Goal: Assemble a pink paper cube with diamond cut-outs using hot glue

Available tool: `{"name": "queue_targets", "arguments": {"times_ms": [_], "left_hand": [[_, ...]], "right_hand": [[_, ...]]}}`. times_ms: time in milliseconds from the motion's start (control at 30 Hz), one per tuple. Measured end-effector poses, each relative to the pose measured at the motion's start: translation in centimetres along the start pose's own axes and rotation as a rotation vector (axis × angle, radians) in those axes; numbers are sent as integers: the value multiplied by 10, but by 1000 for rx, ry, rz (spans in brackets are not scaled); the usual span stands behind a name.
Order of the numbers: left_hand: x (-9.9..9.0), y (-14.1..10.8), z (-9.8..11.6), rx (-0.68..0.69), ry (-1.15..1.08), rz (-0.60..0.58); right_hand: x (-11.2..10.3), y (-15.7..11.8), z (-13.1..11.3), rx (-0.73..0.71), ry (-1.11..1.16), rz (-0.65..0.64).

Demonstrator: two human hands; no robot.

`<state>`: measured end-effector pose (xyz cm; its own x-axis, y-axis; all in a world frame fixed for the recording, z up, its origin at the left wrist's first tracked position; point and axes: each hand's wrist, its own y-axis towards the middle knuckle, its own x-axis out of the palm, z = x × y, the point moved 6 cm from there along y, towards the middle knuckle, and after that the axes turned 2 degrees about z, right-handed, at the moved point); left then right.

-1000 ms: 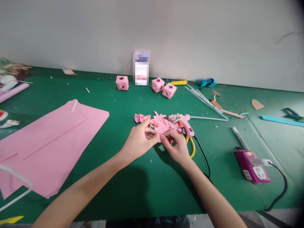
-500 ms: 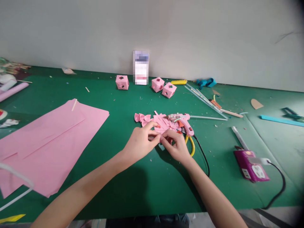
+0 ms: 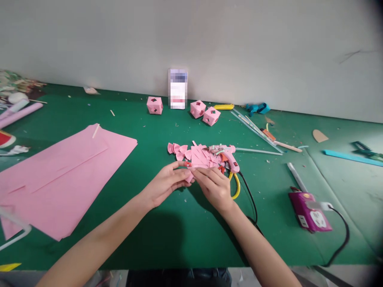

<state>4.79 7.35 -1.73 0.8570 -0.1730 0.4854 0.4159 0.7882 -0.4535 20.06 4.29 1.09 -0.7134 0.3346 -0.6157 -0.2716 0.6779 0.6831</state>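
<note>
Between my two hands is a small folded pink paper piece, mostly covered by fingers. My left hand pinches it from the left, with something red at its index fingertip. From the right, my right hand closes its fingers on the same piece. Just beyond the hands lies a pile of pink paper strips, with curved pink paper pieces at its left. A pink glue gun rests on the pile, a glue stick in its back. Beside my right hand show yellow scissor-like handles, partly hidden.
Large pink paper sheets cover the left of the green table. Several pink paper cubes stand at the back near a propped card. A purple power box with a black cord sits at the right.
Both hands have shifted slightly left and turned, and more of the pink paper piece shows between them. My right fingers now lie closer together. The whole view has shifted a little.
</note>
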Motion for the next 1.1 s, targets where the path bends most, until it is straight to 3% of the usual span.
{"name": "queue_targets", "arguments": {"times_ms": [67,200,333,433,533,700,867,1100], "left_hand": [[-5,1,1,23,4,12],[-13,-1,9,149,115,51],[-17,-7,18,341,380,132],[-13,-11,20,475,518,132],[-9,-12,17,519,569,90],[-6,-10,13,492,463,26],[-10,-6,7,378,250,77],[-15,-3,0,297,92,108]], "right_hand": [[7,-2,6,103,68,-53],[10,-3,19,414,247,1],[23,-12,30,896,710,-6],[37,-16,24,1084,1037,-69],[44,-16,18,1095,1144,-115],[45,-20,22,1083,1073,-75],[46,-24,29,1080,1042,-51],[51,-20,21,1080,1065,-123]]}}
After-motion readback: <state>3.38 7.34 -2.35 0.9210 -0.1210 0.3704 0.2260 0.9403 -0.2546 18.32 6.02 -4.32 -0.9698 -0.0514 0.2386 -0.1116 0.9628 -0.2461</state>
